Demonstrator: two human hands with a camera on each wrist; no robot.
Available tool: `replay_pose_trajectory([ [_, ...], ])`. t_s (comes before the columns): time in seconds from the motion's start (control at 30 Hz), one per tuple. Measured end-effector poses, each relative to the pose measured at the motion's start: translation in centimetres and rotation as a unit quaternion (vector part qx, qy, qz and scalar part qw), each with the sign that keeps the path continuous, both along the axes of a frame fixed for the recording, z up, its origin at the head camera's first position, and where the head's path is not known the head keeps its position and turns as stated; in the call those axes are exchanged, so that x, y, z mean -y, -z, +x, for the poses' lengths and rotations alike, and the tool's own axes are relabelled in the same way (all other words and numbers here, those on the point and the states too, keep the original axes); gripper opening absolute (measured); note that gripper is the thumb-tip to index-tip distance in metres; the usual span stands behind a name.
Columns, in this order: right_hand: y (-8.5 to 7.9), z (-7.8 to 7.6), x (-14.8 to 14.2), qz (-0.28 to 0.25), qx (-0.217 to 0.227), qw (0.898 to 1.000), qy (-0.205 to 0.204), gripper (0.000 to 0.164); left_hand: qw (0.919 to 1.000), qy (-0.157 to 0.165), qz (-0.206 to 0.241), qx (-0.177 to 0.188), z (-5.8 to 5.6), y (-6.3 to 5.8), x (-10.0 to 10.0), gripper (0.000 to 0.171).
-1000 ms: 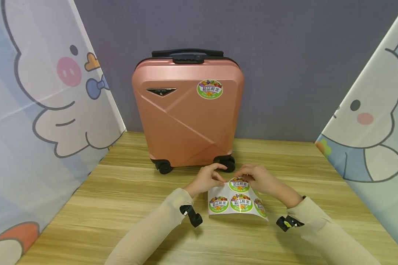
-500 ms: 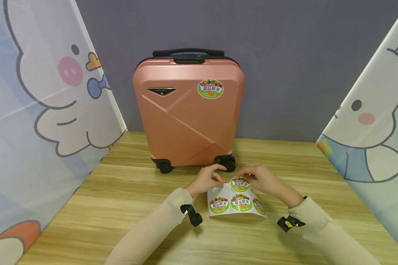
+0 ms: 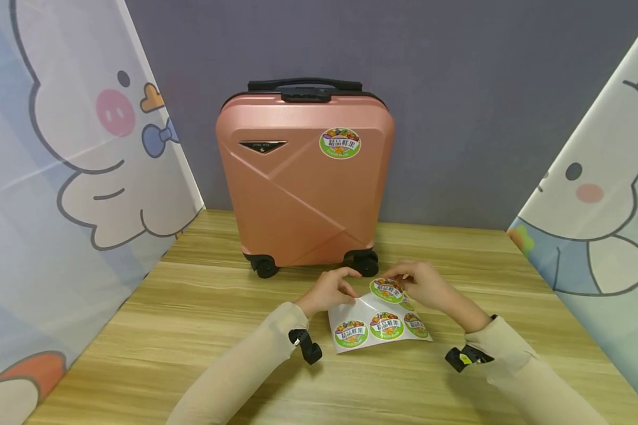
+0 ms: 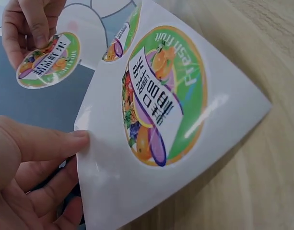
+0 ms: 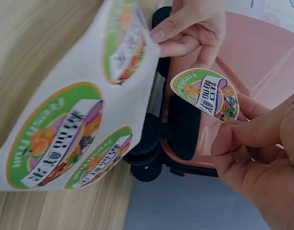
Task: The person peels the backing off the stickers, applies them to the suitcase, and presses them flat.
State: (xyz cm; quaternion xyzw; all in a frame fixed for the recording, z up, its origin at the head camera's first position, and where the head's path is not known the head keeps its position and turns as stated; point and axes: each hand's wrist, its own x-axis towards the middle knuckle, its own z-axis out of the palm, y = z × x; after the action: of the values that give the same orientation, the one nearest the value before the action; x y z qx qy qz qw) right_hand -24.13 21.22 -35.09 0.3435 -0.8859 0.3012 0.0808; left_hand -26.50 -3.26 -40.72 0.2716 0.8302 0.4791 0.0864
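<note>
My left hand (image 3: 327,290) pinches the top left edge of a white sticker sheet (image 3: 342,314) between thumb and finger. Green-rimmed oval fruit stickers (image 4: 163,98) with "Fresh fruit" lettering cover part of the sheet. Between the thumb and finger of my right hand (image 3: 424,287) is one peeled fruit sticker (image 5: 206,93), held by its edge. Both wrist views show this sticker apart from the sheet, which is tilted and curved. Behind the hands a pink suitcase (image 3: 298,206) stands upright, with a matching fruit sticker (image 3: 340,143) on its upper right front.
The suitcase stands on black wheels (image 3: 266,268) on a wood-grain table (image 3: 191,342), its black handle (image 3: 305,84) on top. A grey backdrop (image 3: 457,118) rises behind it. Cartoon-printed panels (image 3: 111,200) flank the table on both sides.
The sticker in my right hand has come up off the sheet, moving slightly up and right. The sheet's lower right corner now lies flatter, and the sheet has turned a little.
</note>
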Motion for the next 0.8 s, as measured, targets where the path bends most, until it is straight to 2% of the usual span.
replay_pose_trajectory([
  [0.17, -0.3, 0.0, 0.2, -0.014, 0.014, 1.000, 0.004, 0.034, 1.0000, 0.004, -0.003, 0.002, -0.2, 0.5, 0.2, 0.053],
  [0.43, -0.4, 0.1, 0.2, -0.058, 0.091, 0.994, 0.003, 0.031, 1.0000, 0.004, 0.001, 0.008, -0.5, 1.1, 0.6, 0.051],
  [0.53, -0.3, -0.1, 0.1, -0.074, 0.108, 0.991, 0.006, 0.030, 0.9995, 0.005, 0.029, 0.010, -0.5, 1.0, 0.7, 0.046],
  [0.67, -0.4, -0.2, 0.1, -0.092, 0.126, 0.988, 0.016, 0.029, 0.9955, 0.019, 0.092, 0.014, -0.3, 0.7, 0.5, 0.036],
  [0.8, -0.6, -0.1, 0.2, -0.103, 0.140, 0.985, 0.014, 0.026, 0.9894, 0.015, 0.137, 0.046, 0.5, 0.1, 0.1, 0.030],
])
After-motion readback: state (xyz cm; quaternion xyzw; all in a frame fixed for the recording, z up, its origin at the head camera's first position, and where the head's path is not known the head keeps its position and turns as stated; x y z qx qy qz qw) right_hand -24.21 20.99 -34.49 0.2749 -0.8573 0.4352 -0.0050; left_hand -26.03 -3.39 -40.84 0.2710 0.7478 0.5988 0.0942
